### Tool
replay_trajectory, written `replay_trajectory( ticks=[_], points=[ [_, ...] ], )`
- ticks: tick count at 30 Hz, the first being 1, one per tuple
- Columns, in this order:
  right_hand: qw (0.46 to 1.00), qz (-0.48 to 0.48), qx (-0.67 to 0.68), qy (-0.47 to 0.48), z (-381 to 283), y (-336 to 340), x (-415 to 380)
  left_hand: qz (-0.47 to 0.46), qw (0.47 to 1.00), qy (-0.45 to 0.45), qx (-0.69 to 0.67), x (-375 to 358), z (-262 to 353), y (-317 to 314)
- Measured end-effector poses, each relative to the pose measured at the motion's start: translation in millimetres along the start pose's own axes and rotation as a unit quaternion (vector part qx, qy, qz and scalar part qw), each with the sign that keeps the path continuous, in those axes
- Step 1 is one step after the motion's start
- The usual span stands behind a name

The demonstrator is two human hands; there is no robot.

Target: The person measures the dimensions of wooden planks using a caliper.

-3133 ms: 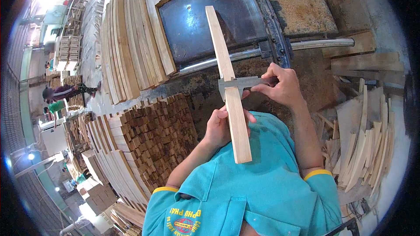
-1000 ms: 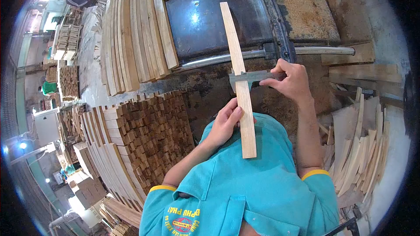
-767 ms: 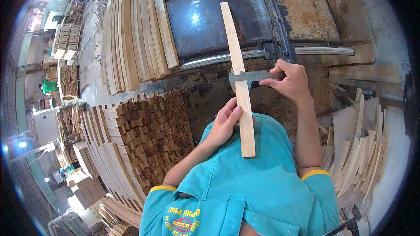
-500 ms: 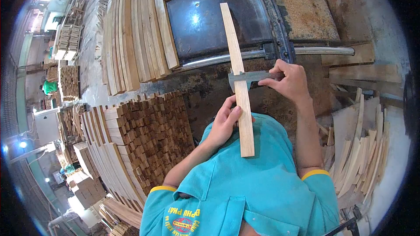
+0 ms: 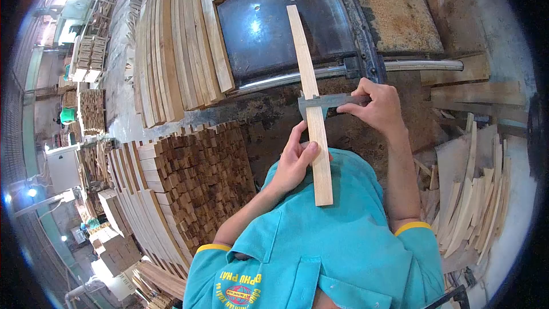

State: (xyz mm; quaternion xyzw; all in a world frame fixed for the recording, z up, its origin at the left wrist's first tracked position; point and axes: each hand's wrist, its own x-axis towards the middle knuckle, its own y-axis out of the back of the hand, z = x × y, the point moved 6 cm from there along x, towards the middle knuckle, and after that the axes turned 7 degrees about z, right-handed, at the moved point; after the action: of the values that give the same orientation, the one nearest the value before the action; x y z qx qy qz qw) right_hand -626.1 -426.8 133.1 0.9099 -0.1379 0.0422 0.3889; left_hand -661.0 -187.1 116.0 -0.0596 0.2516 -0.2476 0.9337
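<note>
A pale wooden strip (image 5: 309, 74) stands lengthwise before me, its near end over my teal shirt. My left hand (image 5: 295, 163) is closed on its lower half, thumb on the top face and the other fingers partly hidden. In my right hand (image 5: 380, 106) is a metal vernier caliper (image 5: 329, 100), pinched between thumb and fingers at its right end. The caliper lies across the strip just above my left hand, its jaws on either side of the wood.
Beyond the strip is a dark machine table (image 5: 274, 28) with a metal rail (image 5: 423, 66). Long boards (image 5: 180, 46) lie at left, above a stack of cut wood (image 5: 200, 177). Loose offcuts (image 5: 474, 200) lean at right. Sawdust (image 5: 394, 11) covers a surface at the back.
My left hand has shifted very slightly on the strip, its thumb a little lower. The caliper stays across the wood, and my right hand has barely moved.
</note>
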Motion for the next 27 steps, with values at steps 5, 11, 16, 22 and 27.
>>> replay_trajectory(
  ticks=[5,11,16,22,27],
  points=[
    [1.0,0.006,0.014,-0.001,2,0,-1,0.001,1.0,0.008,0.008,0,0,1],
    [1.0,0.021,0.006,0.006,0,1,-1,0.004,1.0,0.019,0.012,1,0,1],
    [1.0,0.029,0.004,0.01,2,5,-2,-0.003,1.0,0.011,-0.015,4,3,-3],
    [0.999,0.036,0.007,0.004,4,9,-4,-0.014,1.0,0.019,-0.009,5,2,-7],
    [1.0,0.029,-0.006,0.0,7,10,-6,-0.014,1.0,0.02,-0.005,5,2,-9]
  ],
)
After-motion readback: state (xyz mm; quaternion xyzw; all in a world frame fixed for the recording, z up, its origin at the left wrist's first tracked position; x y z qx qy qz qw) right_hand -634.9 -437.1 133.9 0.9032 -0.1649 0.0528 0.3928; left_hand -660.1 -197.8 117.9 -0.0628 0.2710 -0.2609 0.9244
